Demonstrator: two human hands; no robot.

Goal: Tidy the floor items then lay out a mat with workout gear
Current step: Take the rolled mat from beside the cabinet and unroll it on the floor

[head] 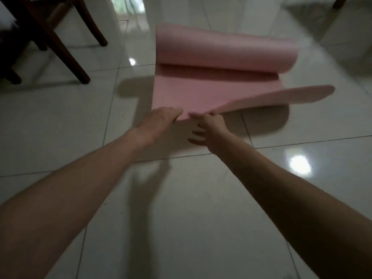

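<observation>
The pink foam exercise mat (201, 89) lies partly unrolled on the glossy white tiled floor (201, 218), left hand (159, 119) and right hand (209, 125) fingers gripping its near edge; remaining unrolling and workout gear appear outstanding.

Looks like a room in a home, dimly lit. Floored in glossy pale ceramic tiles (201, 218) with thin dark grout lines and bright ceiling-light glare. Furnished at top left with a dark wooden chair (50, 37), legs splayed. Laid with a pink exercise mat (211, 81), half unrolled. Closed off at the far edge by something pale and blurred.
</observation>
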